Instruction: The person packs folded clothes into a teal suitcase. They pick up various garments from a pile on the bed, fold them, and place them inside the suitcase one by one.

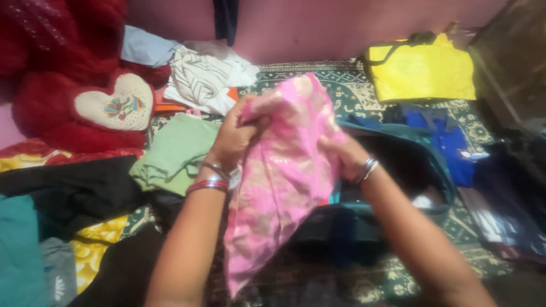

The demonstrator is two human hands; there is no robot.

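Pink garment (278, 170) held up mid-scene, clamped in both fists: left hand (236, 136) bunching its far top edge, right hand (347, 153) closed on its right side. Hanging down between forearms, above open dark bag (421, 165). Green cloth (170, 156) left.

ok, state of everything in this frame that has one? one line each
left hand: closed on the pink cloth's top edge
right hand: gripping the cloth's right side, partly hidden behind it
pink cloth: held up, hanging, crumpled
dark teal bag: open, lying under the cloth
green garment: folded, lying flat
striped white garment: loosely piled
yellow bag: lying flat, whether shut cannot be told
red plush toy: sitting with its heart panel facing out
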